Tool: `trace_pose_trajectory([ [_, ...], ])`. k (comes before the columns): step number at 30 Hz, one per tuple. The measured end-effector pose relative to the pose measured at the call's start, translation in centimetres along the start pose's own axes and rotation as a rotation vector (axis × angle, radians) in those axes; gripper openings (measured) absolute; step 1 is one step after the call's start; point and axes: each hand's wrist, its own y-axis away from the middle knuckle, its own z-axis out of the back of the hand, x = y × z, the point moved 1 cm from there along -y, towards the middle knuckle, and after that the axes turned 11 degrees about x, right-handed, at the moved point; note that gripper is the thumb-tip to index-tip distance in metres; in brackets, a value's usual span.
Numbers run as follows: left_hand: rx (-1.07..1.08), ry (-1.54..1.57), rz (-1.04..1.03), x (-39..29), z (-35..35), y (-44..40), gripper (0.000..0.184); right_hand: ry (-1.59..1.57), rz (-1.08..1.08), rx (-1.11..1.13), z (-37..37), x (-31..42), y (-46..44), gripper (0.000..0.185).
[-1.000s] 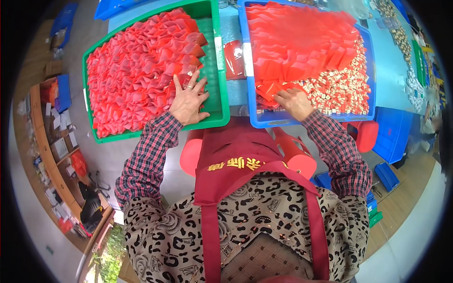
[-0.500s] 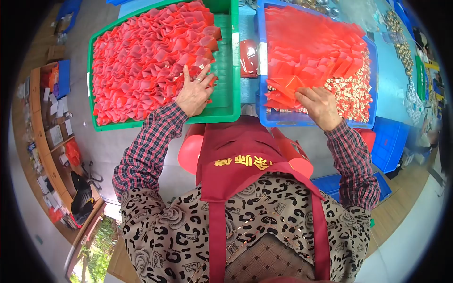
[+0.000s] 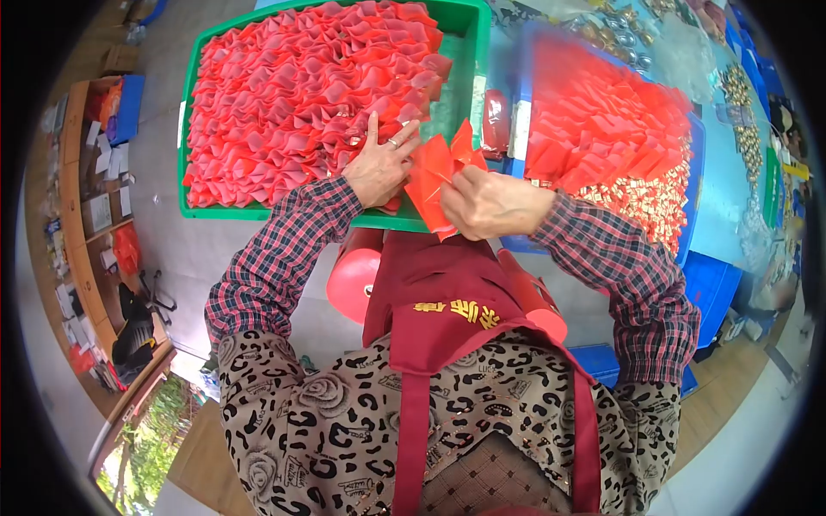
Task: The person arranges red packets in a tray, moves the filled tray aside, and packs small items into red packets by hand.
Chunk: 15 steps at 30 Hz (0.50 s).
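My right hand (image 3: pixel 495 202) pinches a red folded sheet (image 3: pixel 430 182), thin and stiff with pointed corners, over the front right corner of the green tray (image 3: pixel 441 129). My left hand (image 3: pixel 380 170) lies on the front right part of the packed rows of wavy red pieces (image 3: pixel 301 103) in that tray. Its fingers are spread, and a ring is on one of them. To the right, the blue tray (image 3: pixel 699 176) holds overlapping red sheets (image 3: pixel 594 120) and many small whitish-gold pieces (image 3: pixel 650 206) with red marks. My right hand hides some of the held sheet.
Between the trays lies a shiny red packet (image 3: pixel 496 125). Metallic round parts (image 3: pixel 619 34) and clear plastic bags (image 3: pixel 684 69) lie at the back right. A blue crate (image 3: pixel 714 292) stands on the right, and a wooden shelf (image 3: pixel 79 198) on the far left.
My right hand has moved left from the blue tray to the green tray's corner with a red folded sheet. My left hand still rests on the red rows. The view has shifted slightly.
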Motion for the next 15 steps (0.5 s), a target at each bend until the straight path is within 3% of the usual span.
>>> trace_pose_trajectory([
  [6,-0.059,0.034,-0.017,0.6,-0.6,0.7,0.034,-0.084,0.138,0.051,-1.1,-0.9,-1.9,0.005],
  [15,-0.060,0.059,-0.031,1.2,-0.5,1.2,0.035,-0.213,0.135,0.182,-2.3,-0.5,-3.0,0.007],
])
